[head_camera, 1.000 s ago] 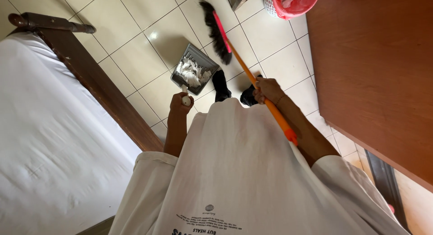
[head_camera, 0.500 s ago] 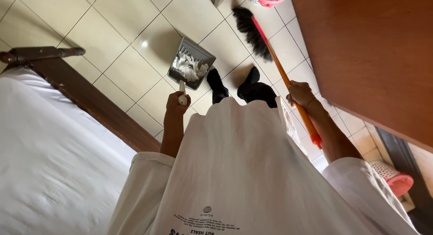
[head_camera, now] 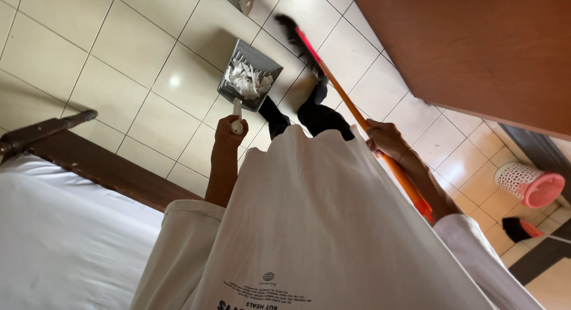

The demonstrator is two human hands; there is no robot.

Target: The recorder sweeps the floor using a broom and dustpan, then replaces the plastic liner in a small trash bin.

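Grey dustpan (head_camera: 248, 77), now holding white scraps, is sitting higher in view; left hand (head_camera: 229, 131) gripping its handle, right hand (head_camera: 385, 139) clenching the orange broom (head_camera: 351, 108).

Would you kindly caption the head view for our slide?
Left hand holds a grey dustpan of paper scraps; right hand grips an orange broom.

The floor of glossy cream square tiles (head_camera: 107, 78) carries a grey metal dustpan (head_camera: 250, 75) filled with crumpled white paper scraps (head_camera: 247, 81). Just beside it rest the black bristles of an orange-handled broom (head_camera: 291, 30). Farther off, a white lattice basket with a pink rim (head_camera: 529, 185) lies tipped on the tiles.
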